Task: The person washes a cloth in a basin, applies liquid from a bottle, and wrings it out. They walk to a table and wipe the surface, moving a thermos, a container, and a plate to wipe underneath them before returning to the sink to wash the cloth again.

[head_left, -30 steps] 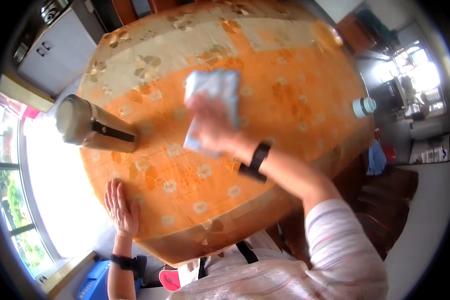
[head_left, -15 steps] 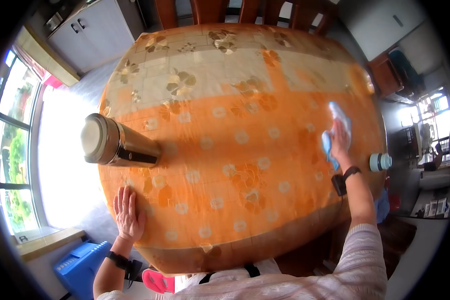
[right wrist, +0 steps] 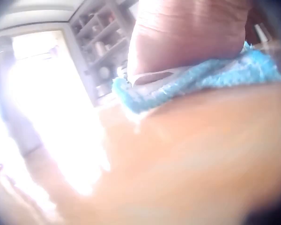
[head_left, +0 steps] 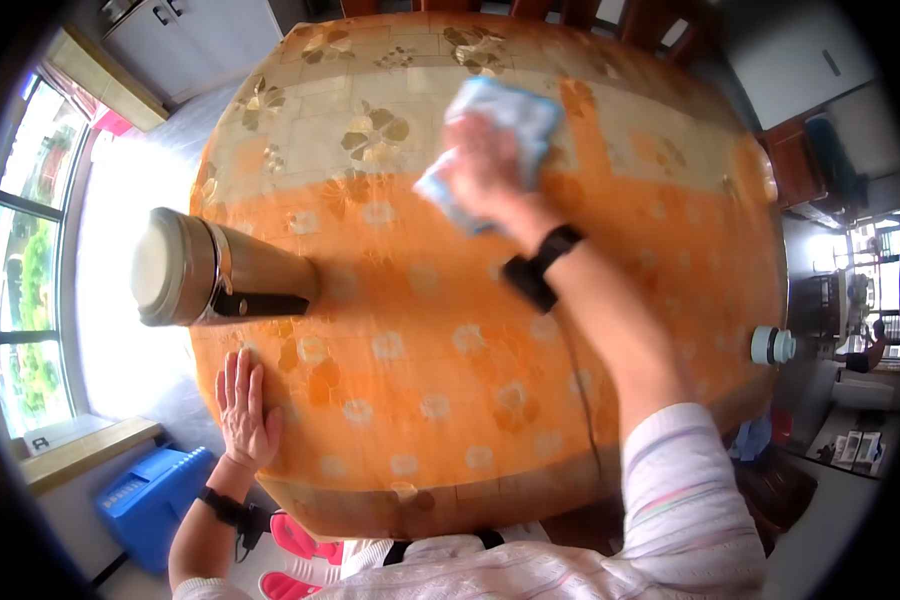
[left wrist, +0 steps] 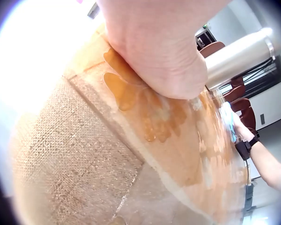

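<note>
My right hand (head_left: 485,170) lies with its fingers stretched over a white cleaning cloth with a blue edge (head_left: 530,110), pressing it on the patterned tablecloth (head_left: 420,310) toward the far side. Motion blurs the fingertips. In the right wrist view, the heel of that hand rests on the fluffy blue-edged cloth (right wrist: 206,77). On the near left edge of the table, my left hand (head_left: 247,415) rests flat, holding nothing. Just beyond its fingertips stands a large metal thermos (head_left: 240,270), also seen past the palm in the left wrist view.
A small pale green lidded bottle (head_left: 773,345) stands at the right table edge. Wooden chairs (head_left: 620,20) line the far side. A blue plastic bin (head_left: 155,505) is on the floor at left, below the window. A cable hangs from my right wrist band (head_left: 545,265).
The right hand swept the cloth from mid-table to the right side, then back left and farther away. The left hand stays on the left edge. The head view has shifted.
</note>
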Demonstrator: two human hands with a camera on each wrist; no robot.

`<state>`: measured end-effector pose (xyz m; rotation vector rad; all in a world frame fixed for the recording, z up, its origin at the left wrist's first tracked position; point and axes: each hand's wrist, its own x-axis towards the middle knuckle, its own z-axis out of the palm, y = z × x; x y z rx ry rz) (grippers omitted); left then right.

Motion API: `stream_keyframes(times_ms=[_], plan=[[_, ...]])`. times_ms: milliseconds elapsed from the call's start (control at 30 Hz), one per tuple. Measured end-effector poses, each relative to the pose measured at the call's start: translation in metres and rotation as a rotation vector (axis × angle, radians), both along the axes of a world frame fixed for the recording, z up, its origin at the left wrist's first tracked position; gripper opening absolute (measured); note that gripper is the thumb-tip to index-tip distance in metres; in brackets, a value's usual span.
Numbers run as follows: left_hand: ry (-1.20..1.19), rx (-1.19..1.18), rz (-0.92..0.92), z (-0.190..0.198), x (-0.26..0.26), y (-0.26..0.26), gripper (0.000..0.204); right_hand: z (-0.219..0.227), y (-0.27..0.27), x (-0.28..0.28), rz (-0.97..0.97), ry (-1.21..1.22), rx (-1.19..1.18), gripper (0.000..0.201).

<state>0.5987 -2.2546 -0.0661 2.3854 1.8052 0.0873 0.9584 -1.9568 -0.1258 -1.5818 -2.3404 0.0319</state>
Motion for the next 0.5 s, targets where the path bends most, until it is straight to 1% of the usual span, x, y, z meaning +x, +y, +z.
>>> stream_keyframes(times_ms=[33,67,100,133,167,200,233,267,300,333,367,400,433,467,500], plan=[[-0.007,0.017,-0.013,-0.003,-0.002,0.000,0.061,0.019,-0.032,-0.032,0.134,-0.018,-0.133,0.061],[-0.017,0.031,-0.022,-0.005,-0.003,-0.002,0.061,0.008,-0.074,-0.051,0.270,-0.107,0.122,0.059],[-0.023,0.040,-0.026,-0.004,-0.003,-0.002,0.060,0.010,-0.119,-0.070,0.353,0.082,0.053,0.058],[-0.029,0.070,-0.042,-0.006,-0.005,-0.003,0.060,0.024,-0.162,-0.069,0.488,0.131,-0.060,0.059],[-0.031,0.070,-0.034,-0.006,-0.005,-0.003,0.059,0.034,-0.202,-0.063,0.530,0.072,-0.155,0.062],[-0.024,0.086,-0.037,-0.007,-0.005,-0.003,0.059,0.038,-0.233,-0.046,0.549,0.107,-0.237,0.060],[-0.015,0.077,-0.031,-0.004,-0.004,-0.004,0.060,0.039,-0.254,-0.022,0.522,0.094,-0.317,0.060],[0.000,0.065,-0.028,-0.001,-0.002,-0.003,0.060,0.038,-0.267,0.011,0.474,0.130,-0.249,0.062],[-0.002,0.056,-0.027,-0.001,-0.004,-0.004,0.060,0.037,-0.278,0.049,0.333,0.112,-0.257,0.065],[-0.009,0.063,-0.029,-0.001,-0.004,-0.004,0.060,0.034,-0.276,0.091,0.260,0.161,-0.154,0.066],[-0.017,0.058,-0.015,-0.001,-0.005,-0.005,0.060,0.032,-0.274,0.133,0.139,0.099,-0.164,0.065],[-0.028,0.058,-0.006,-0.002,-0.005,-0.005,0.060,0.033,-0.271,0.168,-0.019,-0.032,-0.168,0.062],[-0.037,0.058,0.005,-0.002,-0.005,-0.006,0.060,0.028,-0.264,0.209,-0.116,-0.123,-0.132,0.060],[-0.026,0.059,0.004,-0.001,-0.005,-0.006,0.059,0.017,-0.258,0.237,-0.214,-0.213,-0.094,0.058],[-0.016,0.059,0.003,-0.001,-0.005,-0.007,0.058,0.010,-0.253,0.246,-0.289,-0.216,-0.073,0.056]])
